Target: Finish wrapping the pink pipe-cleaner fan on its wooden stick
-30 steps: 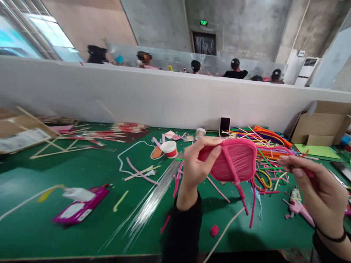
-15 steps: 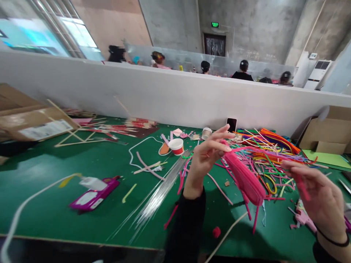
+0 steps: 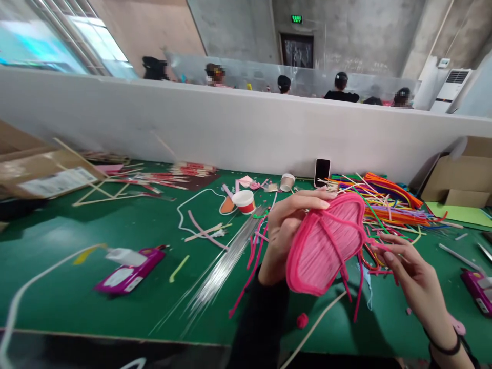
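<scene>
A pink shape built from pipe cleaners [image 3: 326,246], with a darker pink rim and a strand across its face, is held up above the table. My left hand [image 3: 288,230] grips its left side, thumb and fingers closed at the edge. At its right side, my right hand [image 3: 411,277] pinches a loose pink pipe cleaner end that joins the rim. Below hang a few pink pipe cleaner ends. A small red-pink ball [image 3: 302,321] lies on the table beneath.
Loose coloured pipe cleaners [image 3: 400,205] pile up behind my right hand. A paper cup [image 3: 245,201], a phone [image 3: 322,172], clear thin rods [image 3: 226,271] and a purple device [image 3: 130,271] lie on the green table. Cardboard boxes stand at both sides; people sit beyond the white partition [image 3: 230,128].
The pink shape has turned from nearly edge-on to show its broad face. My right hand has moved left to the shape, and now pinches the strand beside its rim.
</scene>
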